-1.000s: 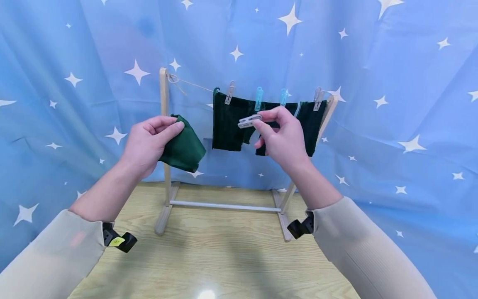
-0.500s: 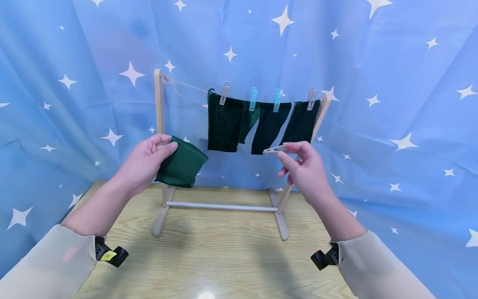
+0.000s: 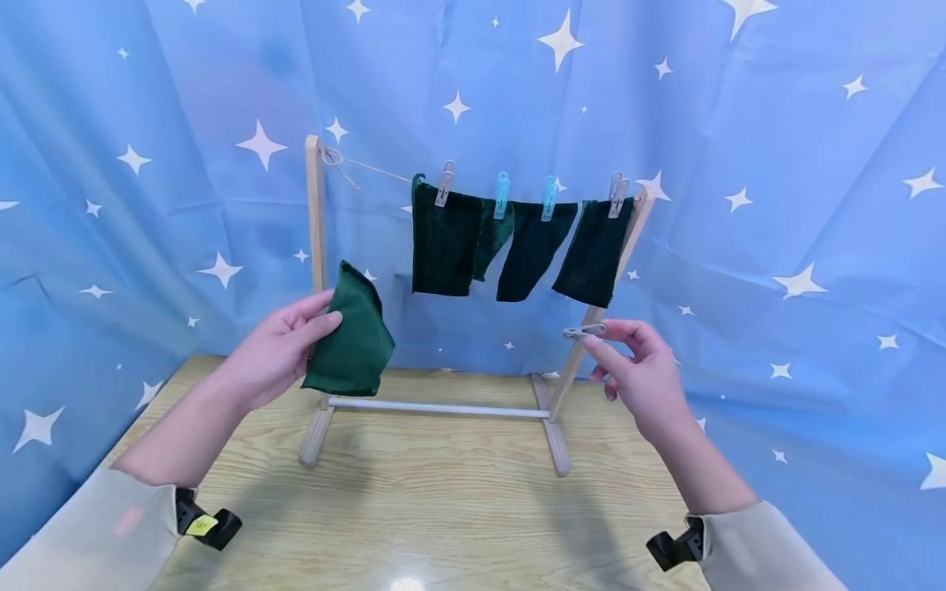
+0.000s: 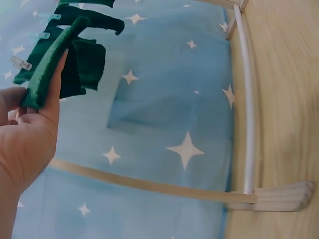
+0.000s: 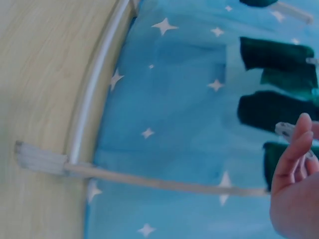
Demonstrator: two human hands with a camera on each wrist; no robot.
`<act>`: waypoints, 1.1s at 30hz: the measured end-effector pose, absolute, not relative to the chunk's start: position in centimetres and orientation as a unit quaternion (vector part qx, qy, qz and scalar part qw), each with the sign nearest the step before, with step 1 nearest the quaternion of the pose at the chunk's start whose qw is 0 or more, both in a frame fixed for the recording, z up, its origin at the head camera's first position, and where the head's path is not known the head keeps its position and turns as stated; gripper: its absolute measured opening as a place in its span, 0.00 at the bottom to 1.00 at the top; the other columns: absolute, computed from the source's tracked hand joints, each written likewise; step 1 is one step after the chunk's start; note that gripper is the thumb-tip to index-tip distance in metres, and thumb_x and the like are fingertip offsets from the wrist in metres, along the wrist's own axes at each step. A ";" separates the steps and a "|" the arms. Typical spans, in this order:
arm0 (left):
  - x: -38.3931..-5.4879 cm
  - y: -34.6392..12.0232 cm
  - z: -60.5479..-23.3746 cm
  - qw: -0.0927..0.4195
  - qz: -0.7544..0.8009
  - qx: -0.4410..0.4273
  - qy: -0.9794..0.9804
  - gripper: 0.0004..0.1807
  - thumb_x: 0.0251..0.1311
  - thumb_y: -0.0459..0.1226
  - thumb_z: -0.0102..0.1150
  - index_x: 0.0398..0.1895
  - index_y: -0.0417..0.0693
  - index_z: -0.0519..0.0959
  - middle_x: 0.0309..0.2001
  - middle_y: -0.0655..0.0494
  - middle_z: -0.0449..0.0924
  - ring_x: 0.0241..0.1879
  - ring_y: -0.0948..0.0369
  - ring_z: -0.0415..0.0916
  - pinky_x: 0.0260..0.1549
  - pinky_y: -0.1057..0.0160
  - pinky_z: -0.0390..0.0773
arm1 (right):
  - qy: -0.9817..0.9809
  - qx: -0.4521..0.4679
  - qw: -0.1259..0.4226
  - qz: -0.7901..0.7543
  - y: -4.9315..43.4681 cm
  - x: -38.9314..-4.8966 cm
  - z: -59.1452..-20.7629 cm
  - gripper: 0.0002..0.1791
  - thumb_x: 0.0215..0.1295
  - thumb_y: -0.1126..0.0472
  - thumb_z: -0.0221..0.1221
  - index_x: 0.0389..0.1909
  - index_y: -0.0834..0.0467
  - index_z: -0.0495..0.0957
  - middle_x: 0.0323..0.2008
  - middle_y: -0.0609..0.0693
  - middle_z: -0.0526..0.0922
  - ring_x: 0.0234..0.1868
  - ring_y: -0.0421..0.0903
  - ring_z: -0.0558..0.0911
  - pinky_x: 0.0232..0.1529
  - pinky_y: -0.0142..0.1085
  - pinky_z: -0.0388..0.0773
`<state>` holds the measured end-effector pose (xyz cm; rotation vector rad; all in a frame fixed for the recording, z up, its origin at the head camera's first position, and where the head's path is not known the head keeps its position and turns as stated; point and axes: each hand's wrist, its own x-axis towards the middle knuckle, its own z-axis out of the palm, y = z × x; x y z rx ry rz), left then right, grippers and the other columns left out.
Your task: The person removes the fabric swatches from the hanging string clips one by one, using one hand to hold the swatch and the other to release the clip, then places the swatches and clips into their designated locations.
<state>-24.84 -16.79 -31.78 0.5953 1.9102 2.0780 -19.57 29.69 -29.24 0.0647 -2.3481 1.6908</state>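
Observation:
My left hand (image 3: pixel 273 353) pinches a small dark green cloth (image 3: pixel 351 341) between thumb and fingers, left of the line. In the left wrist view the held cloth (image 4: pixel 50 62) appears as a narrow folded strip. At the lower right of the rack, my right hand (image 3: pixel 646 382) holds a grey clothespin (image 3: pixel 575 332) between thumb and forefinger, its tip toward the left. Several dark green cloths (image 3: pixel 447 246) hang side by side on the string (image 3: pixel 377 170), under grey clothespins (image 3: pixel 445 185) at either end and blue clothespins (image 3: pixel 502 197) between them.
The string runs between the posts (image 3: pixel 315 213) of a small wooden rack with a white lower bar (image 3: pixel 443 407). Its feet (image 3: pixel 318 435) stand on a wood-grain table (image 3: pixel 443 501). A blue curtain with white stars (image 3: pixel 222 82) hangs behind.
My right hand has moved right and down with the clothespin, away from the hanging cloths. My left hand has lowered the green cloth, which has turned and shows more of its face.

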 end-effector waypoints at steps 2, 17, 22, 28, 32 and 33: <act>-24.8 -17.4 -32.4 0.132 0.716 0.198 0.657 0.42 0.89 0.47 0.48 0.92 0.48 0.39 0.88 0.43 0.55 0.64 0.75 0.81 0.61 0.69 0.85 | -0.805 0.011 0.122 0.580 30.5 -19.5 -30.0 0.20 0.78 0.49 0.68 0.64 0.49 0.77 0.54 0.37 0.86 0.30 0.41 0.86 0.26 0.31 0.80; -24.3 -24.5 -38.4 0.128 0.720 0.095 0.675 0.46 0.88 0.49 0.48 0.92 0.50 0.33 0.38 0.66 0.79 0.25 0.71 0.63 0.26 0.70 0.66 | -0.805 -0.100 0.124 0.572 38.3 -21.3 -36.8 0.21 0.79 0.52 0.67 0.69 0.46 0.79 0.48 0.30 0.84 0.31 0.35 0.87 0.26 0.31 0.80; -24.8 -26.2 -40.4 0.138 0.740 0.104 0.651 0.44 0.90 0.47 0.45 0.91 0.49 0.31 0.90 0.60 0.49 0.59 0.84 0.77 0.53 0.76 0.83 | -0.819 -0.133 0.110 0.547 40.1 -21.8 -39.5 0.30 0.81 0.49 0.65 0.77 0.54 0.72 0.46 0.25 0.82 0.33 0.34 0.87 0.29 0.32 0.82; -25.0 -27.6 -42.2 0.139 0.775 0.121 0.604 0.43 0.90 0.42 0.43 0.90 0.43 0.28 0.60 0.76 0.84 0.53 0.68 0.89 0.50 0.64 0.90 | -0.835 -0.159 0.076 0.521 42.0 -22.5 -43.0 0.35 0.83 0.50 0.62 0.82 0.60 0.66 0.47 0.29 0.85 0.36 0.32 0.87 0.32 0.33 0.83; -25.2 -28.1 -43.1 0.145 0.782 0.108 0.596 0.44 0.90 0.42 0.45 0.90 0.44 0.28 0.57 0.72 0.87 0.50 0.65 0.91 0.48 0.62 0.91 | -0.854 -0.173 0.046 0.488 43.2 -22.7 -45.5 0.34 0.85 0.52 0.59 0.82 0.64 0.65 0.56 0.45 0.87 0.38 0.34 0.87 0.33 0.34 0.82; -25.2 -28.2 -43.4 0.145 0.783 0.104 0.596 0.44 0.90 0.42 0.45 0.90 0.44 0.29 0.57 0.71 0.87 0.50 0.65 0.91 0.48 0.63 0.91 | -0.857 -0.176 0.041 0.483 43.4 -22.8 -46.0 0.34 0.85 0.52 0.59 0.82 0.64 0.64 0.58 0.49 0.86 0.38 0.35 0.88 0.33 0.35 0.82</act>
